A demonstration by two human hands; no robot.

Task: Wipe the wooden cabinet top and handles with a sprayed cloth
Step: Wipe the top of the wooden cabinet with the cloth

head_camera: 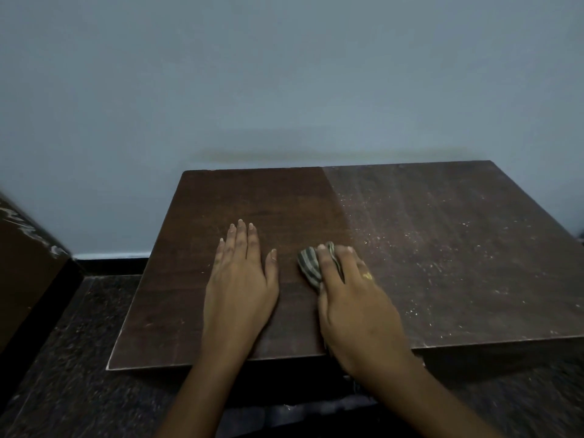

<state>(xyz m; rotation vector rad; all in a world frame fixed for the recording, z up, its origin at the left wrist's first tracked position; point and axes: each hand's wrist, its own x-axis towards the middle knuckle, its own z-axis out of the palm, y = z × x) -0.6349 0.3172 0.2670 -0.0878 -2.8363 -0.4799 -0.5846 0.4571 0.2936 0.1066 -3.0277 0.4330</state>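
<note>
The dark wooden cabinet top (442,248) fills the middle of the view. Its left part looks clean and dark; its right part is dusty with pale specks. My left hand (240,279) lies flat on the clean part, fingers spread, holding nothing. My right hand (350,289) presses a bunched striped grey cloth (309,265) onto the wood near the line between clean and dusty areas. A ring shows on one finger of that hand. The cabinet's handles are hidden below the front edge.
A pale blue wall (284,74) rises right behind the cabinet. Another brown piece of furniture (25,273) stands at the left edge. Dark speckled floor (79,358) lies left of and below the cabinet.
</note>
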